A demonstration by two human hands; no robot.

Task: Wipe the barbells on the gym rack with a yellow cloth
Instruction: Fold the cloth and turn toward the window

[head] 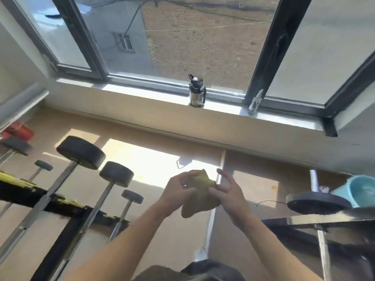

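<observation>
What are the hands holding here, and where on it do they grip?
Both hands hold the yellow cloth: the left hand grips its upper left part, the right hand pinches its right edge.

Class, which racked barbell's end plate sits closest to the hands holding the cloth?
The small barbell plate: lowest and rightmost of the row, nearest the left hand and yellow cloth.

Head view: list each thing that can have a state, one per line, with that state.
yellow cloth: bunched, held in the air between both hands
left hand: fingers curled on the cloth
right hand: thumb and palm on the cloth, fingers spread
barbells: resting on the rack, untouched
bottle: upright on the windowsill
blue bucket: tilted, at the right edge
</observation>
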